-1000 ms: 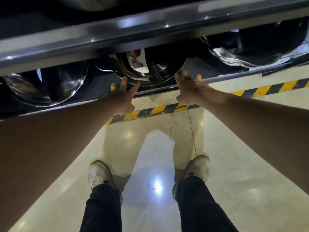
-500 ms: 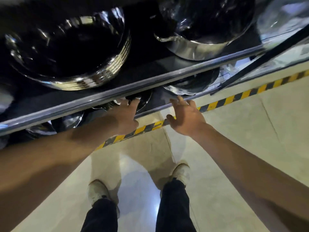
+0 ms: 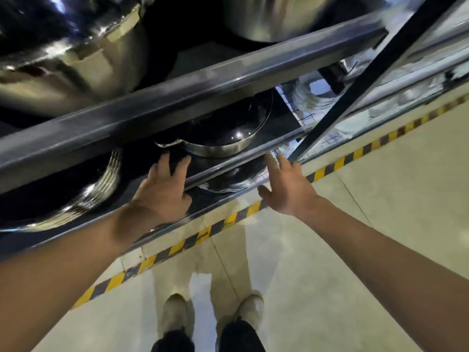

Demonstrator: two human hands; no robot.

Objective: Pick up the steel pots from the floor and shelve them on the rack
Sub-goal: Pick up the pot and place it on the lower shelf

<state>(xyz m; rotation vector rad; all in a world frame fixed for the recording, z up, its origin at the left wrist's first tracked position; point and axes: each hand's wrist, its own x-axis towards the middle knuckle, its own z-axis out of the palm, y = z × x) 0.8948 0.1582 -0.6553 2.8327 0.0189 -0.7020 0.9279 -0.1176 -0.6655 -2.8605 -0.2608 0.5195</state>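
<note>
A dark metal rack (image 3: 177,97) with several shelves fills the top half of the view. A shallow steel pot (image 3: 223,138) with a side handle sits on the middle shelf. Below it, on the bottom shelf, lies another steel pot (image 3: 228,180), mostly hidden by the shelf rail. My left hand (image 3: 163,189) hovers open in front of the middle shelf's edge, fingers spread, holding nothing. My right hand (image 3: 285,185) is open too, just right of the lower pot, near the rack's front rail. Stacked steel bowls (image 3: 76,194) rest at the left.
Large steel pots (image 3: 71,59) stand on the upper shelf, another one (image 3: 274,19) to the right. A black diagonal brace (image 3: 368,77) crosses at the right. Yellow-black hazard tape (image 3: 330,168) runs along the glossy floor (image 3: 355,250). My two shoes (image 3: 210,311) are below.
The view has risen and come closer to the rack, showing higher shelves. Both hands stayed open and empty, moving up from the bottom shelf towards the middle one.
</note>
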